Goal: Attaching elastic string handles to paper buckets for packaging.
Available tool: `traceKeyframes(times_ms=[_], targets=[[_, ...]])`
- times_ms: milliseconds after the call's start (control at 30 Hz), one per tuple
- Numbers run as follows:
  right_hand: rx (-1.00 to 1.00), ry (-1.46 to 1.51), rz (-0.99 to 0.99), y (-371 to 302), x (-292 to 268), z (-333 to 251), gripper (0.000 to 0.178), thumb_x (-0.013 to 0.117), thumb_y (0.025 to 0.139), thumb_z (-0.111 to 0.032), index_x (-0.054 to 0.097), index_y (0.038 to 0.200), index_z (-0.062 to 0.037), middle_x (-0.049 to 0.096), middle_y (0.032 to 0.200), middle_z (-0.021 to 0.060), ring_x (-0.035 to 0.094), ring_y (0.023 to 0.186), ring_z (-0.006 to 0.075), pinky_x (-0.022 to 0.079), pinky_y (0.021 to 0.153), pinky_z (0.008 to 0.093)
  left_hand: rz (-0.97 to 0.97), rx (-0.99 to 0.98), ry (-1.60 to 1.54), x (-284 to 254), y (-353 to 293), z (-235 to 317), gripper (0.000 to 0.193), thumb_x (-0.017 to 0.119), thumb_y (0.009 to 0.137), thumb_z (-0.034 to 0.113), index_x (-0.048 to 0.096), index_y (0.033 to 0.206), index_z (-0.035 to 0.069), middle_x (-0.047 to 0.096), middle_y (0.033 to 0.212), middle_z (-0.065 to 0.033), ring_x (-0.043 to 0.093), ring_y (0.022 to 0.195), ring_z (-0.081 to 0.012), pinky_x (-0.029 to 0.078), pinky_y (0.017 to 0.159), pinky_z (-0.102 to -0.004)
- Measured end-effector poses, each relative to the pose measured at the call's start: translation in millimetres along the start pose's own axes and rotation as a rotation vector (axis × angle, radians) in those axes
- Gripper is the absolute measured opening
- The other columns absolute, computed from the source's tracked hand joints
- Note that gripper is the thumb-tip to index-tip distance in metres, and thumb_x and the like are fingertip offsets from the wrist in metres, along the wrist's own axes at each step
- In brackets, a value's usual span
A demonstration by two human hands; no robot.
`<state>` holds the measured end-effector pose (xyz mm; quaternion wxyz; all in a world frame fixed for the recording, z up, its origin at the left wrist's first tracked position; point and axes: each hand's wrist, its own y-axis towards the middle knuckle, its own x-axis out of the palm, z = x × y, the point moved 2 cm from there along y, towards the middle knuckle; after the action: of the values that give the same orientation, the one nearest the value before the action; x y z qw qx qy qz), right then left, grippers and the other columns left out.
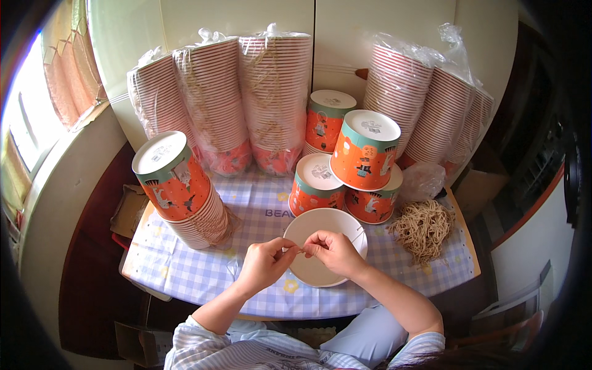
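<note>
An open white paper bucket (324,221) stands mouth up in front of me, near the table's front edge. Over its mouth, my left hand (269,263) and my right hand (337,253) meet fingertip to fingertip. Both are closed in a pinch on a thin beige cord, of which only a little shows between the fingers. Another bit of cord (359,232) shows at the bucket's right rim. To the right lies a tangled heap of beige cords (423,227). Left of my hands, a leaning stack of nested orange and green buckets (176,188) has cords hanging at its side.
Upside-down printed buckets are piled behind the open one, with one bucket (367,150) on top. Tall plastic-wrapped stacks of buckets (275,92) line the back, with more wrapped stacks (398,86) at right. A blue checked cloth (203,277) covers the table. A window is at left.
</note>
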<state>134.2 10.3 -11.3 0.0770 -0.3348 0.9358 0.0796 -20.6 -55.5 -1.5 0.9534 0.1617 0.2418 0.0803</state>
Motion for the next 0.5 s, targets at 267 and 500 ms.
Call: traceKeyframes(times_ms=[267, 500], targets=[[-0.011, 0.007, -0.007, 0.6, -1.0, -0.7, 0.013, 0.055, 0.085, -0.011, 0.059, 0.084, 0.0015, 0.061, 0.074, 0.0038, 0.057, 0.071, 0.0084, 0.046, 0.066, 0.0235, -0.111, -0.008, 0.018, -5.0, 1.8, 4.3, 0.01, 0.06, 0.076, 0.01, 0.061, 0.081, 0.001, 0.054, 0.057, -0.0068, 0.048, 0.046, -0.0096, 0.039, 0.045, -0.0243], [0.004, -0.035, -0.022, -0.7, 0.2, -1.1, 0.013, 0.055, 0.085, -0.011, 0.059, 0.084, 0.0011, 0.062, 0.074, 0.0032, 0.057, 0.071, 0.0077, 0.046, 0.066, 0.023, -0.07, 0.002, -0.018, -3.2, 1.5, 1.4, 0.009, 0.061, 0.076, 0.01, 0.061, 0.081, 0.002, 0.055, 0.059, -0.0067, 0.047, 0.047, -0.0087, 0.04, 0.046, -0.0236]])
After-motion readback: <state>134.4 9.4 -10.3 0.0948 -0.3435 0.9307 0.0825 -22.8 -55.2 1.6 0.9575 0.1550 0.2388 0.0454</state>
